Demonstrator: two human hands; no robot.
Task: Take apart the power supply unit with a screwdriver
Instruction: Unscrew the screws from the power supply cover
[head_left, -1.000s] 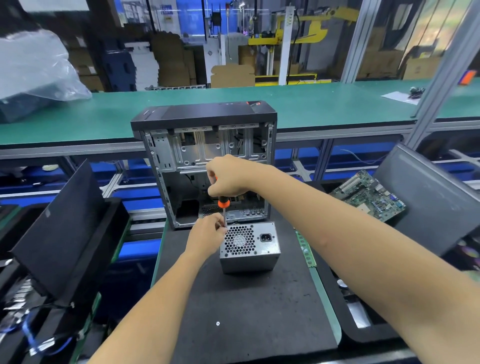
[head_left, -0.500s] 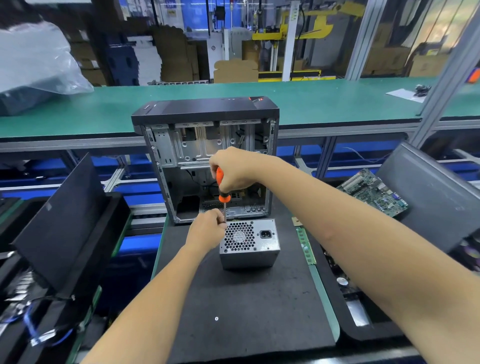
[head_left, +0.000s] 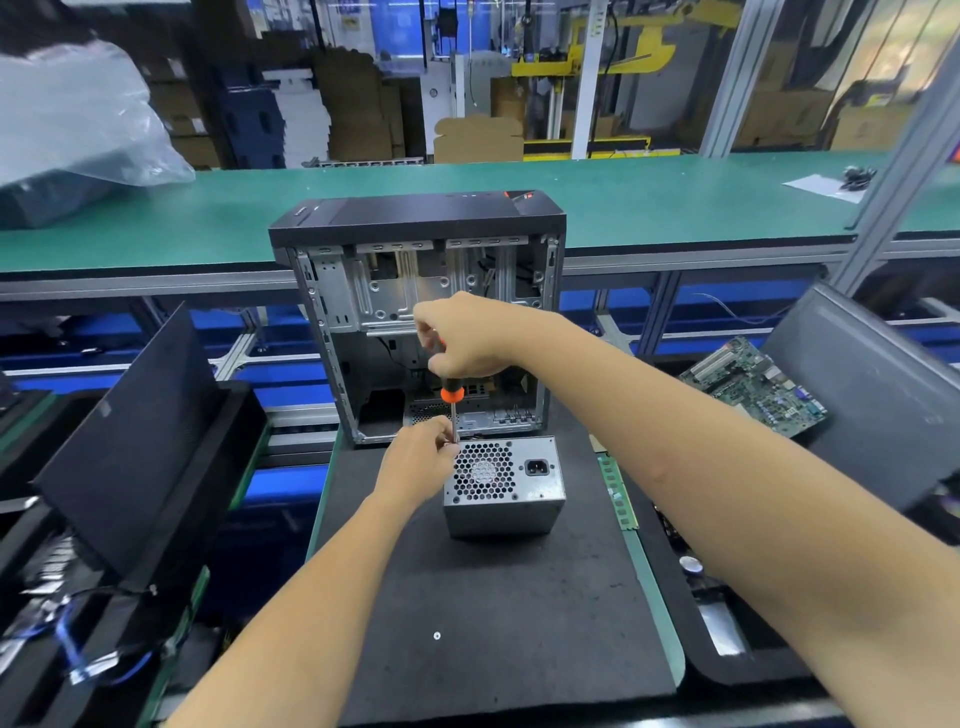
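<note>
— What's changed for us?
— Little: our right hand (head_left: 467, 338) still grips the screwdriver (head_left: 452, 395) upright at the power supply unit's (head_left: 506, 486) top-left corner on the counter mat (head_left: 498, 623).
— And our left hand (head_left: 421, 465)?
— Still pinching the shaft steady; that screw is likely still turning out.

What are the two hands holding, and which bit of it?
The right hand grips the screwdriver by its orange-and-black handle. The left hand pinches near the shaft's tip, at the power supply unit's top-left corner.
</note>
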